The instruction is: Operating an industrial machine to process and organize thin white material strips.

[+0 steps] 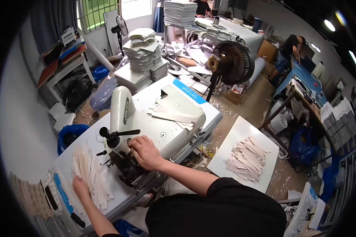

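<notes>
Bright window [107, 12] daylight; ceiling lamps [330, 24] glare; rim dark, perhaps blurred.

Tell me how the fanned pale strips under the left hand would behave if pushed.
The pale strips look thin and flat, so probably light and floppy. They lie loose and overlapping on the white table, so a push from the left hand would likely slide and scatter them rather than move them together.

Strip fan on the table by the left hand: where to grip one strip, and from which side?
Grip a strip at its near end, where the left hand rests. The strips lie flat and overlapped, fanned toward the machine, so come from the person's side and slide the top one off. The right hand is at the machine head, so the far ends are probably crowded.
</notes>
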Demonstrator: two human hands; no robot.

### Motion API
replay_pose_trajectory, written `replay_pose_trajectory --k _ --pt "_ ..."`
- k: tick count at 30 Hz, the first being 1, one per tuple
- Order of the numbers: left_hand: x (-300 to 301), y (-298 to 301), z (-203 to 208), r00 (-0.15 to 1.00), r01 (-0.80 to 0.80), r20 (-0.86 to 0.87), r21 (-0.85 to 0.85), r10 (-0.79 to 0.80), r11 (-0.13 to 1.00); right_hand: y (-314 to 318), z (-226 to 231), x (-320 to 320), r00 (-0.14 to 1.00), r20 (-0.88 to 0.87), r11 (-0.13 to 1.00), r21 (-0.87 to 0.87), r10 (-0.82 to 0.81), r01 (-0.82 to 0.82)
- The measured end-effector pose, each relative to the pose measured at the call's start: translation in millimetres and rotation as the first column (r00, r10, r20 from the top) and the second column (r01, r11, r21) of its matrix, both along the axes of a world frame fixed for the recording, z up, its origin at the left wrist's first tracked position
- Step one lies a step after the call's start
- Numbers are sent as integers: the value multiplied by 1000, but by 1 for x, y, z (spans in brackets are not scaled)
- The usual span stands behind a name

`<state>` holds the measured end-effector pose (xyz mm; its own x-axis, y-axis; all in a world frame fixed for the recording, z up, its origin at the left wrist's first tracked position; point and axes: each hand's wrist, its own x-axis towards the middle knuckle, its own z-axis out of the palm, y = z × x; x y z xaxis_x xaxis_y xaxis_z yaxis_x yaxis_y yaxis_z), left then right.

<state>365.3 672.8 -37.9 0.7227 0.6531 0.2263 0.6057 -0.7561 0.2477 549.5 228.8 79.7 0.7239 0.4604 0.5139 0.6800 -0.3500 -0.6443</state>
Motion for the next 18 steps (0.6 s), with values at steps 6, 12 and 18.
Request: replay_pose_trajectory --k 6,12,18 --pt "-9 -36 30 957 119 256 96 -140 988 -2 -1 -1 998 -25 998 43 55 -53" --pt "13 -146 140 850 346 524 -485 -50 803 -9 -2 2 995 11 986 140 94 -95" --pt "19 -234 179 780 625 348 -457 -520 632 -20 1 -1 980 -20 966 170 199 -193"
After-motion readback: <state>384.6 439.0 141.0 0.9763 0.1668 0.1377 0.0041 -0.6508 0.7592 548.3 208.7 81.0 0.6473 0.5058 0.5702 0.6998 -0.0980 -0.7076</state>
